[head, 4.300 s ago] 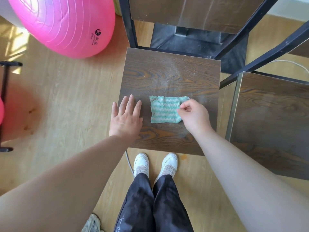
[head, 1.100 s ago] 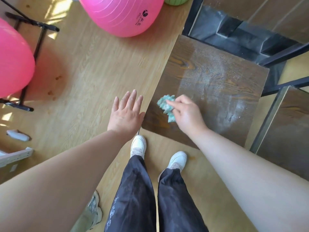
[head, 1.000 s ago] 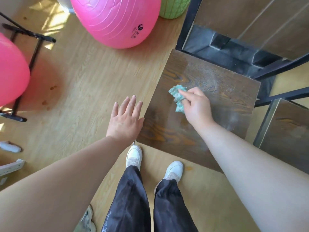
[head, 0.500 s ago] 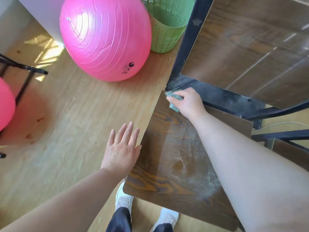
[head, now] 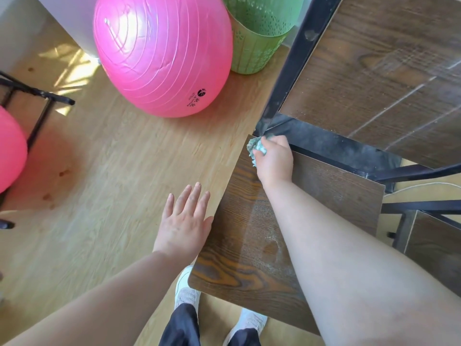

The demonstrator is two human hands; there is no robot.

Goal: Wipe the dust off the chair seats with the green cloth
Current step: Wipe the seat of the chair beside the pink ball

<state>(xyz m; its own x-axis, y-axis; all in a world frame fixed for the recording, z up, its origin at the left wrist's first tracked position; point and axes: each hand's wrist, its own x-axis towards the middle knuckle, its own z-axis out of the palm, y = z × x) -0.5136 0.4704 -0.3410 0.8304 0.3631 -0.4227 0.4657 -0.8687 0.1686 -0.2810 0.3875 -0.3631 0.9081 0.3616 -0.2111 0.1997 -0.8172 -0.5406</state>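
Observation:
My right hand (head: 274,159) grips the bunched green cloth (head: 256,147) at the far left corner of the dark wooden chair seat (head: 252,240). Most of the cloth is hidden inside my fist. A pale film of dust shows on the middle and near part of the seat. My left hand (head: 184,221) hovers flat with spread fingers just off the seat's left edge, its thumb at the rim, holding nothing. A second chair seat (head: 434,248) shows at the right edge.
A dark wooden table top (head: 379,71) on a black metal frame (head: 296,61) stands behind the chair. A big pink ball (head: 162,53) and a green basket (head: 257,33) stand on the wooden floor at the back. Another pink ball (head: 10,148) and a black stand (head: 37,101) are far left.
My right hand has swept the cloth from the seat's near left part up to its far left corner. The view tilted up. My left hand stayed beside the seat's left edge.

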